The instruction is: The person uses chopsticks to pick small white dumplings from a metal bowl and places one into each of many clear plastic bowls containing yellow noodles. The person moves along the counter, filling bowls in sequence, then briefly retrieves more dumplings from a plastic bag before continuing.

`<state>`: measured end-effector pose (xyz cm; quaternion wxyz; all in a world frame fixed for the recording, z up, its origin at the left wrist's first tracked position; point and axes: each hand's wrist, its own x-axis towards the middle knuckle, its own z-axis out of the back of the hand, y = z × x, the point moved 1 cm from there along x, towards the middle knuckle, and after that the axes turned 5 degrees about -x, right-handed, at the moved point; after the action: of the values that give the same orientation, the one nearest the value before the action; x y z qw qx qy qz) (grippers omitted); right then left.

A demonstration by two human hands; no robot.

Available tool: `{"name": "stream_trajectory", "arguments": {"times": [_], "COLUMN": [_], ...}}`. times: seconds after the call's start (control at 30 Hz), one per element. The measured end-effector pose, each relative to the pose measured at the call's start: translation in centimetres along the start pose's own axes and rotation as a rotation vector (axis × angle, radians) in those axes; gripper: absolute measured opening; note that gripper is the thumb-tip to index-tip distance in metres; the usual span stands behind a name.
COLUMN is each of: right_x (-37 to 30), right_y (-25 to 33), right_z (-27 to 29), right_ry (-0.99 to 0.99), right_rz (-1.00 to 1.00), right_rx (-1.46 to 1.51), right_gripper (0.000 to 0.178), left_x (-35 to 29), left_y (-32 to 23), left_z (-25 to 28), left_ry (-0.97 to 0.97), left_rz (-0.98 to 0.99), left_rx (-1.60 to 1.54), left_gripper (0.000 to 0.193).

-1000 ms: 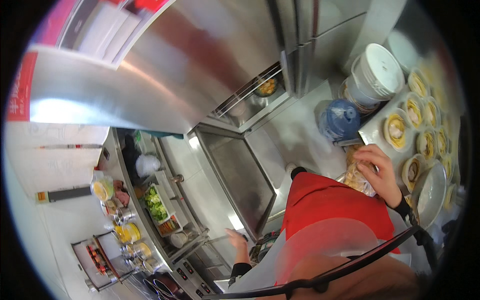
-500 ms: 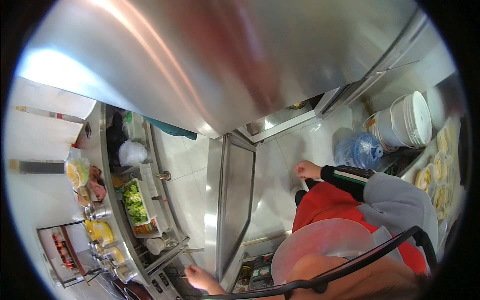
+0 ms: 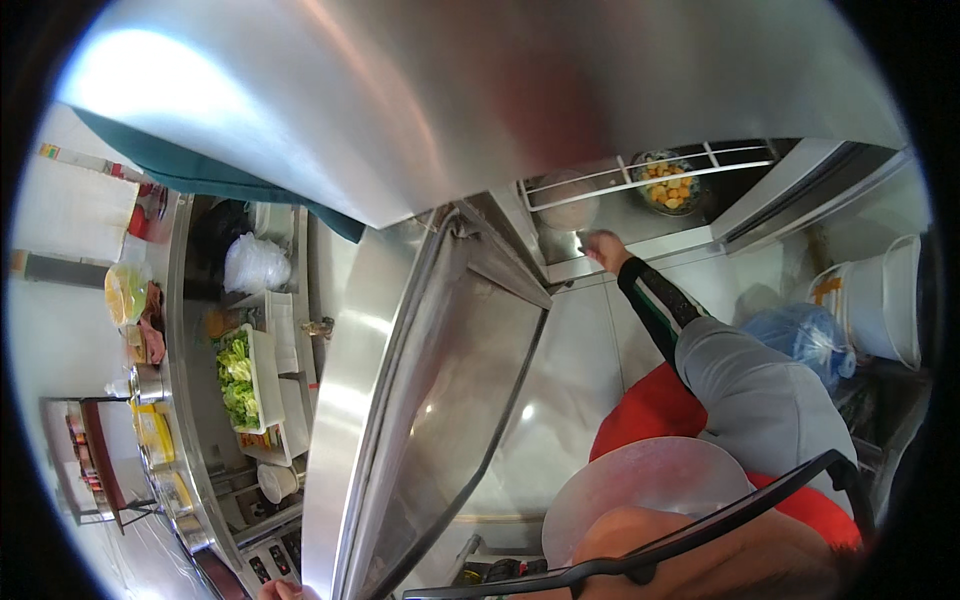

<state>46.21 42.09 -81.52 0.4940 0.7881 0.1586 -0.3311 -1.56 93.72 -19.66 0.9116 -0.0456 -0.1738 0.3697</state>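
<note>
A steel refrigerator door (image 3: 375, 400) hangs open in the middle, its inner face turned to the right. My left hand (image 3: 285, 590) shows only in part at the lower edge, next to the door's near end; its grip is hidden. With the arm stretched forward, my right hand (image 3: 605, 250) is at the cabinet's opening, fingers extended and nothing visible in them. Inside, behind a white wire rack (image 3: 640, 181), stands a patterned bowl of yellow-orange chunks (image 3: 668, 187). A pale round container (image 3: 565, 203), blurred, lies nearer my right hand.
At left, a steel counter holds a white tray of green lettuce (image 3: 238, 380) and a knotted plastic bag (image 3: 257, 264). A blue water jug (image 3: 800, 335) and a white bucket (image 3: 880, 300) stand on the right. The steel cabinet front (image 3: 400, 100) fills the top.
The door has swung farther left, and my left hand has moved left and down beside it. My right hand has gone forward to the opening. More of the rack and bowl now shows.
</note>
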Motion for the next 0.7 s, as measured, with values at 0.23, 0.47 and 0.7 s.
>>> {"name": "stream_trajectory", "arguments": {"times": [0.23,0.47,0.7], "right_x": [6.7,4.7,-15.3], "right_y": [0.3,1.7,1.6], "right_z": [-2.4,0.1,9.1], "right_ry": [-0.029,-0.216,0.045], "right_rz": [-0.04,0.094,0.018], "right_rx": [0.281,0.135,0.27], "right_gripper": [0.013,0.013,0.02], "left_x": [-0.9,-1.7,-3.5], "left_y": [-0.1,-1.6,-3.6], "left_z": [0.0,0.7,3.1], "left_ry": [-0.021,0.027,0.102], "left_rz": [0.136,0.252,0.09], "left_rx": [-0.196,-0.11,0.113], "left_gripper": [0.018,0.019,0.025]}}
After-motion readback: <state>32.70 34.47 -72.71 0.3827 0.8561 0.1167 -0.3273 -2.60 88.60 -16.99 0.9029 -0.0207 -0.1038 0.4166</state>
